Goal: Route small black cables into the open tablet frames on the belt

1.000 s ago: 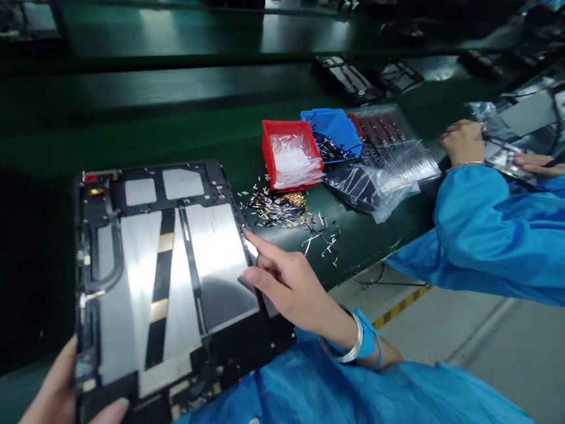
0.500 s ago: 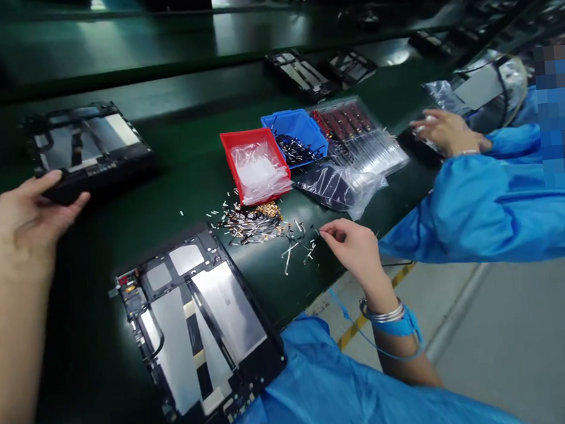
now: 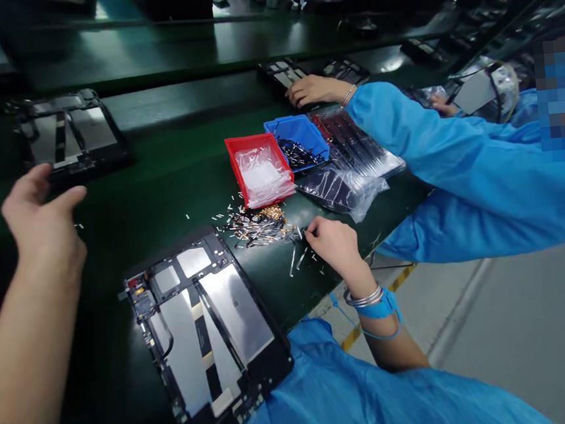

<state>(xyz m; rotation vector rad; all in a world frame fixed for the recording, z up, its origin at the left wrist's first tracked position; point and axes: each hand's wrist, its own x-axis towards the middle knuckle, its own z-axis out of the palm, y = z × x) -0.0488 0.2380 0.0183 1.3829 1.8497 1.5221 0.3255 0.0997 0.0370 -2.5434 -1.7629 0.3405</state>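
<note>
My left hand (image 3: 49,222), thumb and fingers apart, is at the near edge of an opened tablet (image 3: 71,135) on the green surface; I cannot tell whether a fingertip still touches it. My right hand (image 3: 335,244) is pinched closed at the right edge of a pile of small cables (image 3: 259,226); whatever is between the fingertips is too small to make out. In front of me lies another opened tablet (image 3: 234,308), its silver battery plates and dark ribbon strips facing up, its near end by my blue smock.
Behind the pile stand a red bin (image 3: 262,171) of clear plastic bags and a blue bin (image 3: 301,146) of black parts. A plastic-wrapped dark piece (image 3: 335,191) and a clear tray (image 3: 355,143) lie right. A co-worker's hand (image 3: 316,90) reaches to a tablet at the back.
My left hand has opened from its grip on the far-left tablet, which has moved slightly left and away. My right hand shifted left towards the pile. A co-worker's arm now reaches across the tray.
</note>
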